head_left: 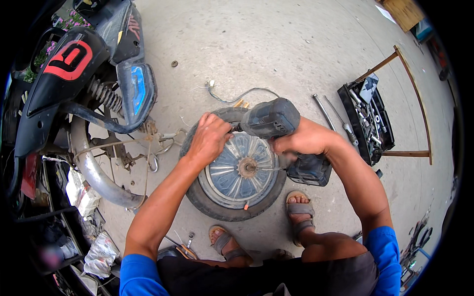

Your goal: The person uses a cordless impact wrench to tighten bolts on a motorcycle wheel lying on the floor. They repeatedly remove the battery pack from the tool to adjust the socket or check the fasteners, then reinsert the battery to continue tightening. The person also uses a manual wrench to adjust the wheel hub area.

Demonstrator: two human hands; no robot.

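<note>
A scooter wheel (229, 182) with a black tyre and hub lies flat on the concrete before me. My right hand (303, 138) grips a dark cordless power tool (269, 117) by its handle, battery pack to the lower right, nose pointing left over the upper part of the wheel. My left hand (212, 133) is closed at that nose above the upper left of the rim; what its fingers hold is hidden. A cable with a white connector (212, 84) lies just beyond the tyre.
A black scooter (64, 93) with red markings stands at left. An open toolbox (364, 145) and a wooden frame (413, 98) lie at right, with long metal tools (326, 111) beside them. Wrenches (190, 239) lie near my feet; bags (98, 251) are at lower left.
</note>
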